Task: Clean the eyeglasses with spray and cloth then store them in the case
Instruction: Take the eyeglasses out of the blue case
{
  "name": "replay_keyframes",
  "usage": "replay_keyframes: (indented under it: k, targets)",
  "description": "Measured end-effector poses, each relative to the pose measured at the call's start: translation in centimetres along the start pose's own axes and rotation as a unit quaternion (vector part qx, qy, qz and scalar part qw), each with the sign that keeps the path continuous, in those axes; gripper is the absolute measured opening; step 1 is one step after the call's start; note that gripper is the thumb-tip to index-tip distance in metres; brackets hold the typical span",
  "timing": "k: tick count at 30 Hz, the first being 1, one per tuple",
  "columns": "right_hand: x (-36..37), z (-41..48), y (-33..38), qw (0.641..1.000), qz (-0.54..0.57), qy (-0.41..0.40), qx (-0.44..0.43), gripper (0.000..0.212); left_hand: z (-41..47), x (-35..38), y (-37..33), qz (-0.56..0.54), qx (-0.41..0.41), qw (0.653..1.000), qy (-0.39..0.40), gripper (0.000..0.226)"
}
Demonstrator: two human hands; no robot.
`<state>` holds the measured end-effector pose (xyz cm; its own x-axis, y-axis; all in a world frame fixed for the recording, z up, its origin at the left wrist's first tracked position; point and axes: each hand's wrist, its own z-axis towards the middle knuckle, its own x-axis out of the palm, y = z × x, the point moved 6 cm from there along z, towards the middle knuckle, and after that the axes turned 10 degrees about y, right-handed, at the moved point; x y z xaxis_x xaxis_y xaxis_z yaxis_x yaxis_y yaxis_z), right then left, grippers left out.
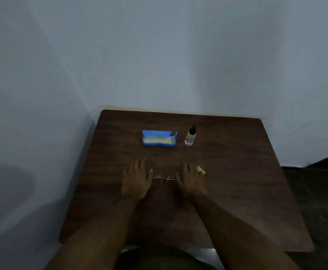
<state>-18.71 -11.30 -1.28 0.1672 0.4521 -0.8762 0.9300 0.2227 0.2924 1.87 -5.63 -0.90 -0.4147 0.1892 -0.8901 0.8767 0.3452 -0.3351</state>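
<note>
Resting flat on the dark wood table (237, 182), your hands sit either side of the eyeglasses (164, 180), palms down, fingers spread, holding nothing. Your left hand (135, 181) lies just left of the glasses w/ its thumb tip near the left lens; whether it touches the frame, can't tell. Your right hand (191, 181) lies just right of them, thumb beside the right lens, same doubt re contact. The glasses are thin-rimmed, rounded lenses, lying on the table btwn your thumbs. A pale yellow cloth (201, 169) pokes out from under the far-right edge of your right hand; only a corner shows. Beyond the glasses, well apart from them, the blue glasses case (159, 138) lies open w/ a pale lining showing, its long side facing you. Right of the case and further from the glasses than the cloth, a small clear spray bottle (190, 137) w/ a black cap stands upright, near the case but not touching. Light is dim, so finer detail is hard to make out.
</note>
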Motion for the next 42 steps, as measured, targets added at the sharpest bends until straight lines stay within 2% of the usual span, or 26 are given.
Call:
replay_keyframes:
  k: [1,3,6,9,14,18,21,25,31,34,39,42]
  targets:
    - [-0.1,0.3,-0.3,0.999,0.031,-0.006,0.016,0.038,0.2,0.2,0.3,-0.054,-0.027,0.998,-0.001,0.049]
    - [0.0,0.9,-0.7,0.995,0.085,0.003,0.046,0.028,0.6,1.0,0.7,-0.135,-0.069,0.988,0.012,0.035]
    - [0.9,1.4,-0.8,0.989,0.121,0.065,0.047,0.030,0.8,2.5,0.7,-0.197,-0.113,0.971,0.072,0.031]
    - [1.4,1.6,-0.9,0.987,0.125,0.091,0.038,0.030,1.2,3.8,0.8,-0.253,-0.131,0.955,0.076,0.023]
    - [2.2,2.2,-1.2,0.980,0.169,0.096,0.040,0.029,1.3,5.5,1.1,-0.415,-0.182,0.889,0.070,0.017]
    - [1.6,3.0,-1.1,0.966,0.244,0.074,0.049,0.025,1.6,4.9,0.8,-0.458,-0.176,0.870,0.049,0.017]
    - [0.4,3.6,-0.7,0.938,0.344,0.037,0.039,0.013,2.1,3.1,-0.1,-0.465,-0.155,0.871,0.030,0.014]
    - [-1.6,3.9,-0.4,0.870,0.492,-0.019,0.020,0.011,2.9,0.4,-1.1,-0.445,-0.104,0.889,0.001,0.016]
    - [-4.7,3.9,-0.1,0.808,0.587,-0.052,-0.012,0.010,2.8,-3.3,-2.5,-0.379,-0.004,0.923,-0.067,0.018]
    - [-6.4,3.4,0.1,0.806,0.586,-0.071,-0.037,0.013,2.6,-4.7,-3.1,-0.370,0.041,0.924,-0.091,0.021]
    - [-8.8,2.2,0.2,0.841,0.524,-0.116,-0.072,0.014,1.9,-6.5,-4.2,-0.306,0.114,0.939,-0.108,0.026]
    - [-9.4,1.6,0.2,0.835,0.526,-0.132,-0.091,0.013,1.1,-8.0,-4.6,-0.247,0.168,0.940,-0.165,0.020]
